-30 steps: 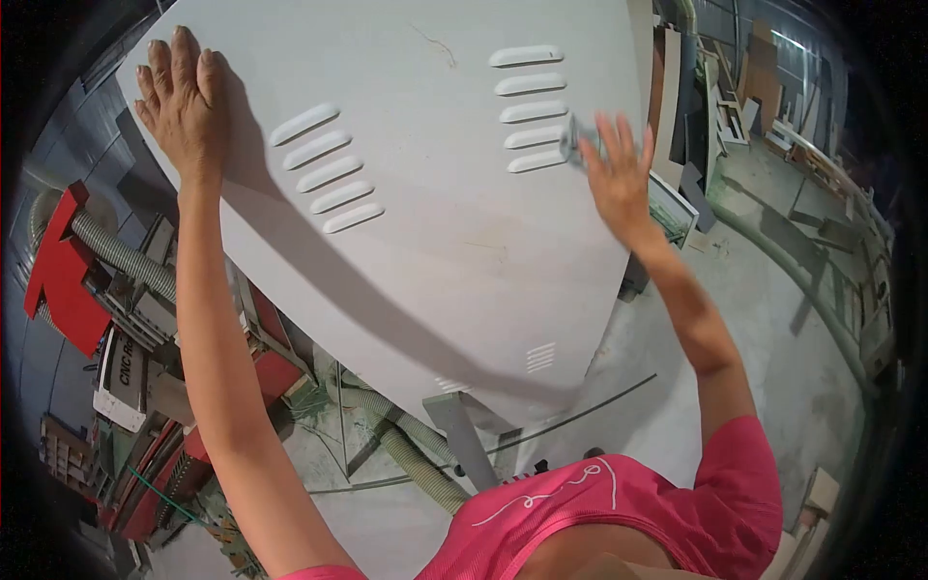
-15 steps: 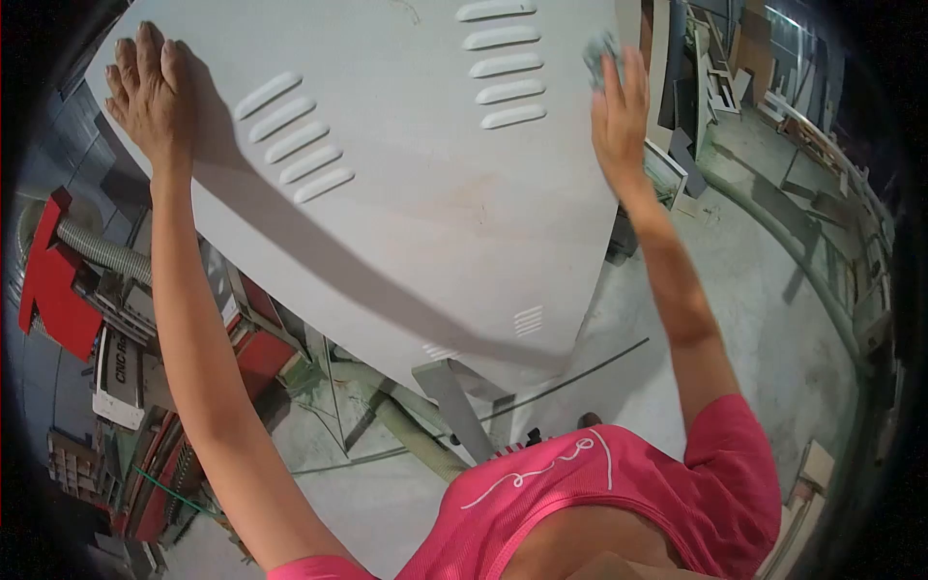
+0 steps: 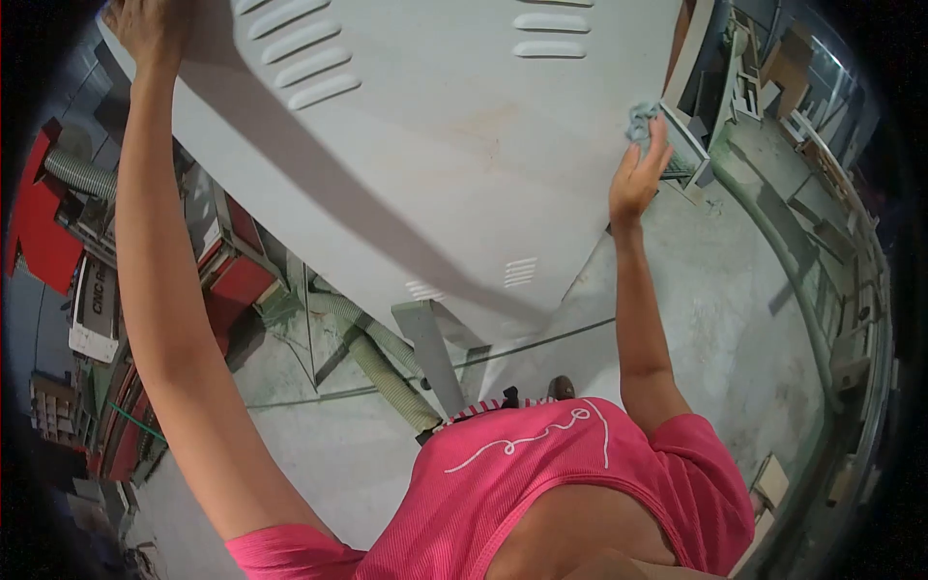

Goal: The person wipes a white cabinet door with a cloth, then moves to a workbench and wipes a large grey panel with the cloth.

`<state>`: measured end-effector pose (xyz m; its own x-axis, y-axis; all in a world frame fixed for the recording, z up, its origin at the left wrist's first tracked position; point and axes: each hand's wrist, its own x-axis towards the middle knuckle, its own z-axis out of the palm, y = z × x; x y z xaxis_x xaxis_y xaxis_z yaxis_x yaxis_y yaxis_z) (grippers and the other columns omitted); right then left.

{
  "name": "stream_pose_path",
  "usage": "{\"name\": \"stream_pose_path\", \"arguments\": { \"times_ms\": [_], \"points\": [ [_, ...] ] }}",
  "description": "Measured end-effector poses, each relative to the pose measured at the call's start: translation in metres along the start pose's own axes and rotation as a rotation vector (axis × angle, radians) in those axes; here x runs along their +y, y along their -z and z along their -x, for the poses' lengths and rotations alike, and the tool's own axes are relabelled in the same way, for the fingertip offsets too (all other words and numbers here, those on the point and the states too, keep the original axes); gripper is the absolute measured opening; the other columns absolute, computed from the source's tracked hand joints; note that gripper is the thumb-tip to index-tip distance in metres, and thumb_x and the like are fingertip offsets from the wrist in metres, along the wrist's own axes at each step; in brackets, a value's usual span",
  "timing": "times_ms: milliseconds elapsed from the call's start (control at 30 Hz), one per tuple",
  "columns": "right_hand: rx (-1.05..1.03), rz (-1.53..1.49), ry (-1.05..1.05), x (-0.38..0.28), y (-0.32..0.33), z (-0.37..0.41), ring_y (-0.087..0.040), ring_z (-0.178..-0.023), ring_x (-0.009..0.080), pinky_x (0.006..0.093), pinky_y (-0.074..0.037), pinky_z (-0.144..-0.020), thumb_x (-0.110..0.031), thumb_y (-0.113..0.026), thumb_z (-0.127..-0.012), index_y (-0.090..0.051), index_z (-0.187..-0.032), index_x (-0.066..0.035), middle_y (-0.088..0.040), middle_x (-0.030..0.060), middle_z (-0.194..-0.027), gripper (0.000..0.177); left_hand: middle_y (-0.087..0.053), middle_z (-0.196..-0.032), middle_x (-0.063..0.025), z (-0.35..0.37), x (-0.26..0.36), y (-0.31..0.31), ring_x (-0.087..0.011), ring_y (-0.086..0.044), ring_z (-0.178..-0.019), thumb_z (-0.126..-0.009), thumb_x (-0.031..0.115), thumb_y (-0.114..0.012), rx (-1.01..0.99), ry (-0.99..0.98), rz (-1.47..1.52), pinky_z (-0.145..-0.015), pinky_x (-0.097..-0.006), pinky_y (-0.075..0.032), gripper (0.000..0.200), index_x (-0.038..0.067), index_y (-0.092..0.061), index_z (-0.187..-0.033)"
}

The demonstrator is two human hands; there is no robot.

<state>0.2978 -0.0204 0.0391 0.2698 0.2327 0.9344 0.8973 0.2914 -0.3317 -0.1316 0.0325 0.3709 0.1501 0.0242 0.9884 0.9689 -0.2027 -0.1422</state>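
Pale grey panel, one, large and slatted; blue-grey cloth, one, crumpled; bare hands, two.
The right hand is gripping the cloth at the panel's right edge, its fingers partly hiding it; the left hand is resting on the panel's upper left, the frame cutting off its fingers, so whether it is open or closed is impossible to tell. Large raised slats are showing in two groups, five left and three right, the top ones cropped; small slats are forming two groups lower down.
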Motion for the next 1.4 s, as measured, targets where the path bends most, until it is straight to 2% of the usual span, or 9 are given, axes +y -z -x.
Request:
{"name": "stream_pose_path", "arguments": {
  "times_ms": [67, 267, 533, 700, 733, 800, 900, 1133, 1400],
  "points": [
    [0.010, -0.070, -0.062, -0.009, -0.001, -0.008, -0.029, -0.136, 0.0325, 0.0498, -0.018, -0.112, 0.003, -0.053, -0.084, -0.046, -0.127, -0.001, -0.037, 0.0188, -0.142, 0.044, -0.027, -0.151, -0.0106, -0.001, -0.018, -0.016, -0.0285, -0.020, -0.141, -0.099, 0.036, -0.030, 0.245, -0.110, -0.221, -0.115, -0.0393, -0.012, 0.050, 0.014, -0.035, -0.143],
    [0.089, 0.054, -0.070, -0.019, -0.010, 0.034, -0.047, -0.100, 0.0315, 0.0436, -0.035, -0.090, -0.004, -0.065, -0.079, -0.061, -0.105, -0.008, -0.049, 0.0123, -0.104, 0.027, -0.029, -0.150, -0.0114, -0.002, -0.022, -0.019, -0.0282, -0.021, -0.140, -0.099, 0.036, -0.030, 0.257, -0.125, -0.199, -0.115, -0.0386, -0.013, 0.051, 0.012, -0.037, -0.143],
    [-0.540, -0.236, -0.146, -0.035, -0.007, 0.172, -0.052, -0.098, 0.0303, 0.0383, -0.044, -0.085, 0.002, -0.064, -0.072, -0.061, -0.097, -0.006, -0.051, 0.0127, -0.102, 0.027, -0.018, -0.150, -0.0245, -0.001, 0.006, 0.005, -0.0430, -0.014, -0.139, -0.095, 0.057, -0.003, 0.024, -0.029, -0.017, -0.112, -0.0560, -0.012, 0.076, 0.005, -0.024, -0.146],
    [-0.110, 0.179, -0.012, 0.029, -0.004, 0.094, -0.051, -0.102, 0.0324, 0.0411, -0.041, -0.091, 0.001, -0.057, -0.076, -0.060, -0.094, -0.002, -0.051, 0.0152, -0.101, 0.019, -0.018, -0.150, -0.0244, 0.000, 0.009, 0.008, -0.0423, -0.014, -0.139, -0.094, 0.057, -0.001, 0.013, -0.033, -0.034, -0.113, -0.0551, -0.013, 0.077, 0.005, -0.023, -0.146],
    [-0.019, 0.108, -0.077, 0.027, 0.007, 0.061, -0.050, -0.103, 0.0316, 0.0415, -0.040, -0.091, 0.001, -0.055, -0.077, -0.059, -0.093, -0.001, -0.050, 0.0154, -0.100, 0.016, -0.034, -0.148, -0.0069, -0.006, -0.098, -0.054, -0.0358, -0.027, -0.136, -0.095, 0.048, -0.038, 0.175, -0.310, -0.009, -0.109, -0.0492, -0.023, 0.050, 0.028, -0.038, -0.141],
    [0.061, -0.049, -0.216, 0.011, 0.022, 0.022, -0.050, -0.105, 0.0332, 0.0426, -0.039, -0.092, 0.002, -0.054, -0.076, -0.059, -0.096, -0.002, -0.050, 0.0156, -0.103, 0.021, -0.031, -0.149, -0.0088, -0.006, -0.092, -0.049, -0.0359, -0.025, -0.137, -0.094, 0.043, -0.044, 0.159, -0.352, 0.028, -0.109, -0.0485, -0.024, 0.051, 0.026, -0.037, -0.141],
    [0.060, 0.015, -0.209, 0.013, 0.016, 0.033, -0.049, -0.104, 0.0337, 0.0421, -0.039, -0.092, 0.003, -0.053, -0.075, -0.057, -0.098, -0.002, -0.049, 0.0153, -0.104, 0.025, -0.017, -0.150, -0.0251, 0.000, 0.006, 0.008, -0.0423, -0.014, -0.139, -0.095, 0.057, -0.002, 0.037, -0.089, -0.033, -0.113, -0.0541, -0.012, 0.077, 0.003, -0.023, -0.146],
    [-0.376, -0.109, -0.445, 0.004, -0.005, 0.191, -0.049, -0.103, 0.0358, 0.0450, -0.036, -0.094, 0.000, -0.053, -0.076, -0.054, -0.100, 0.000, -0.051, 0.0182, -0.103, 0.025, -0.015, -0.150, -0.0261, -0.001, 0.003, 0.006, -0.0424, -0.014, -0.139, -0.096, 0.055, -0.005, 0.034, -0.090, -0.029, -0.113, -0.0537, -0.012, 0.074, 0.003, -0.021, -0.146],
    [0.043, -0.058, -0.312, 0.002, 0.017, 0.017, -0.052, -0.101, 0.0326, 0.0409, -0.040, -0.090, -0.001, -0.056, -0.078, -0.056, -0.104, -0.001, -0.052, 0.0160, -0.104, 0.025, -0.013, -0.151, -0.0235, 0.000, 0.007, 0.009, -0.0404, -0.011, -0.140, -0.097, 0.054, -0.005, 0.009, -0.071, -0.043, -0.114, -0.0530, -0.011, 0.072, 0.003, -0.019, -0.147]
  ]
}}
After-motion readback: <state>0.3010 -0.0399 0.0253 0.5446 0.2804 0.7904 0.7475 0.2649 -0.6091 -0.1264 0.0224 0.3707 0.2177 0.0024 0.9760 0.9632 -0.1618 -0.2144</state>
